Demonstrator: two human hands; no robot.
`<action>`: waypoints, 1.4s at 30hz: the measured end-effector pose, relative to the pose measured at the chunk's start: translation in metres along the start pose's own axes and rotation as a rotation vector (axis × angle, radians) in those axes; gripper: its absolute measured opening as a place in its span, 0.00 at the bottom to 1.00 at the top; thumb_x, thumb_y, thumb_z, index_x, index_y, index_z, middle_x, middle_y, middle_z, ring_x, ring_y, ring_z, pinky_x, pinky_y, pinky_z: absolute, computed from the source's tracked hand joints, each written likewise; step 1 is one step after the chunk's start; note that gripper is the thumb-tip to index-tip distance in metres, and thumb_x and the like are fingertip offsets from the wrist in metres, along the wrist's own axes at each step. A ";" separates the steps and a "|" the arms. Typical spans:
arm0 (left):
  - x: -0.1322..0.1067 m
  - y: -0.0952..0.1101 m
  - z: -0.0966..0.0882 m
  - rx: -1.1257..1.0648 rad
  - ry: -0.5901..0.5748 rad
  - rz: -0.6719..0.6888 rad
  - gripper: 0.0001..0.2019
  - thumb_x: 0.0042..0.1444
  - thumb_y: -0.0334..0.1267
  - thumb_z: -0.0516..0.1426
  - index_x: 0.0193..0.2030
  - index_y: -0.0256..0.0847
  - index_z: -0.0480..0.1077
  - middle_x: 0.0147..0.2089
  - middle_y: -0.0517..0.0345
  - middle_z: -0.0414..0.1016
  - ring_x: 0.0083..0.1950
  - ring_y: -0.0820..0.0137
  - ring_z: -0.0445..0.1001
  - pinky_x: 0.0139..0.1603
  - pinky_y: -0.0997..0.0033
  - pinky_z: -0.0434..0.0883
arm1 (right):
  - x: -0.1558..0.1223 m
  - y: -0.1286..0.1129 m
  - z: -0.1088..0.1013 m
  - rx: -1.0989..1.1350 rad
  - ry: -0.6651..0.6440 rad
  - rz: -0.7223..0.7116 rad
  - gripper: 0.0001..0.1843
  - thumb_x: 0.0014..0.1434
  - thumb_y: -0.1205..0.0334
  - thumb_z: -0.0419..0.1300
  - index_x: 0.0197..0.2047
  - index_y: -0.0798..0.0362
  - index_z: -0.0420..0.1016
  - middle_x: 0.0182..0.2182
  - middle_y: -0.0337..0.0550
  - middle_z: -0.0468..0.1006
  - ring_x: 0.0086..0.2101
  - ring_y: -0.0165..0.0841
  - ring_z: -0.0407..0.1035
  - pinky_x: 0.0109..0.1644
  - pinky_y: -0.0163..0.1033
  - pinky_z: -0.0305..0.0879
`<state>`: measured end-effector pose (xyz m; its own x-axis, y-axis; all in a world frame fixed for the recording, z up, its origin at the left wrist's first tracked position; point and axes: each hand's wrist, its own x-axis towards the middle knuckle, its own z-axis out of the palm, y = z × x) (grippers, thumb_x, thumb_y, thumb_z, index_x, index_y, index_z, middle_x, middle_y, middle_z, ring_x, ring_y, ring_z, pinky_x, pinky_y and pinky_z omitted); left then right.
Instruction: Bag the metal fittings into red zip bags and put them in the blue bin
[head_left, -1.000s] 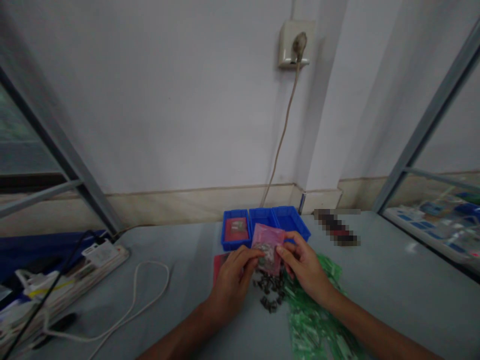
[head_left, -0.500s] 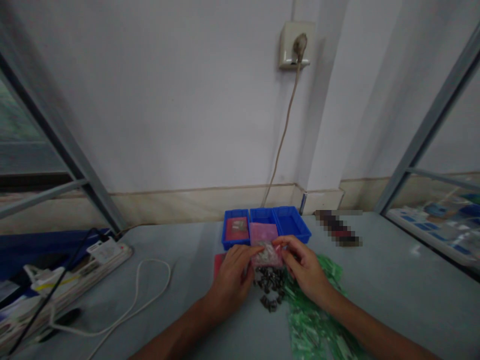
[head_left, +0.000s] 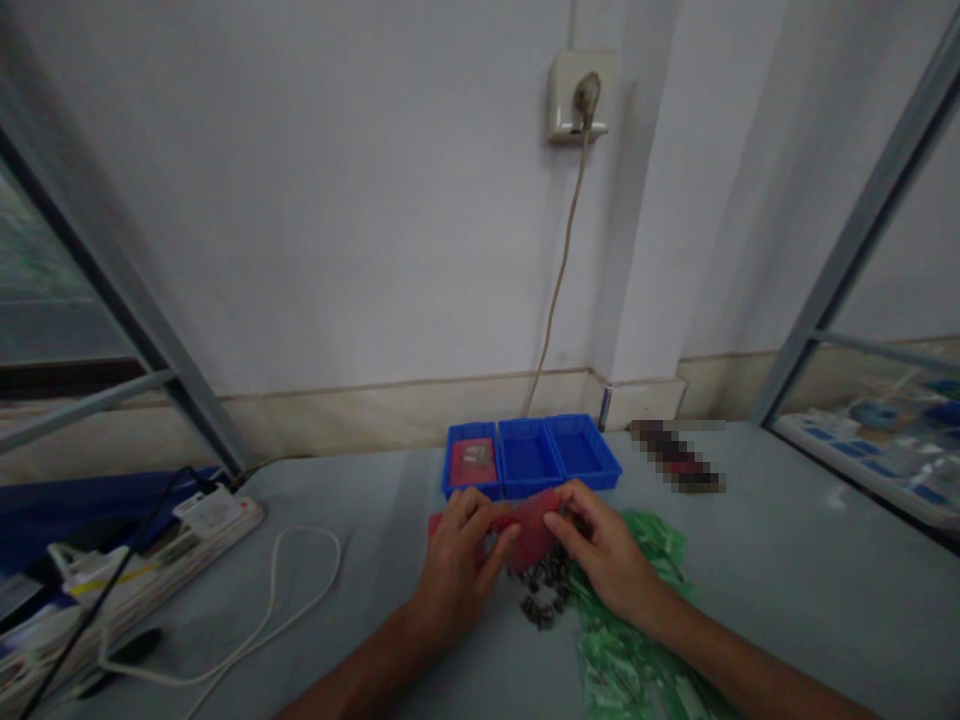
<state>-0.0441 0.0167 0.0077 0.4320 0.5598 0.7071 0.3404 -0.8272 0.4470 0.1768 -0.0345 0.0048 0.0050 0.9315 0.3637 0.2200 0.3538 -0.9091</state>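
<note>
A pink plastic bag is held between both hands above the table, its surface folded and no contents showing. My left hand pinches its left edge, and my right hand grips the upper right corner between thumb and fingers. Just below lies a small heap of dark metal parts, partly covered by the bag. Green plastic bags with pieces inside spread under my right forearm. Another pink piece shows behind my left hand.
Beyond my hands stand three joined blue bins; the left bin holds a pink packet. A white cable loops at left beside a power strip. A pixelated object lies at back right. Behind is a wall.
The pink bag, earlier spread upward with pale contents visible, is now folded down. The middle blue bin is uncovered. Both hands stay around the bag.
</note>
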 end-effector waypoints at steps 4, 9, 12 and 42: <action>-0.006 -0.004 0.005 -0.067 0.052 -0.052 0.16 0.75 0.38 0.57 0.66 0.44 0.69 0.50 0.50 0.78 0.48 0.61 0.77 0.52 0.60 0.77 | 0.001 0.001 0.001 0.077 0.011 0.033 0.15 0.72 0.45 0.64 0.42 0.47 0.72 0.30 0.34 0.72 0.31 0.35 0.66 0.35 0.37 0.59; -0.006 -0.006 0.004 -0.070 -0.086 0.041 0.24 0.73 0.26 0.51 0.71 0.48 0.67 0.61 0.47 0.74 0.61 0.59 0.75 0.64 0.55 0.75 | 0.006 0.001 0.001 0.220 0.037 0.073 0.20 0.67 0.41 0.68 0.40 0.47 0.68 0.27 0.31 0.70 0.28 0.32 0.63 0.33 0.36 0.56; -0.005 -0.007 0.003 -0.034 -0.094 0.065 0.28 0.69 0.23 0.53 0.72 0.50 0.67 0.61 0.47 0.73 0.62 0.59 0.74 0.64 0.55 0.76 | 0.008 0.003 0.000 0.276 0.025 0.105 0.22 0.66 0.40 0.69 0.42 0.46 0.66 0.26 0.30 0.70 0.25 0.31 0.61 0.31 0.35 0.53; 0.002 0.000 0.003 -0.161 -0.128 -0.255 0.20 0.75 0.49 0.56 0.31 0.43 0.66 0.31 0.62 0.68 0.34 0.67 0.66 0.36 0.69 0.62 | 0.011 -0.003 -0.006 0.041 0.087 0.058 0.28 0.67 0.33 0.64 0.32 0.50 0.73 0.28 0.36 0.67 0.27 0.32 0.60 0.28 0.35 0.56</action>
<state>-0.0405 0.0182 0.0072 0.4544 0.7431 0.4913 0.3187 -0.6506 0.6893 0.1817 -0.0257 0.0123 0.1012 0.9403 0.3250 0.1771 0.3044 -0.9359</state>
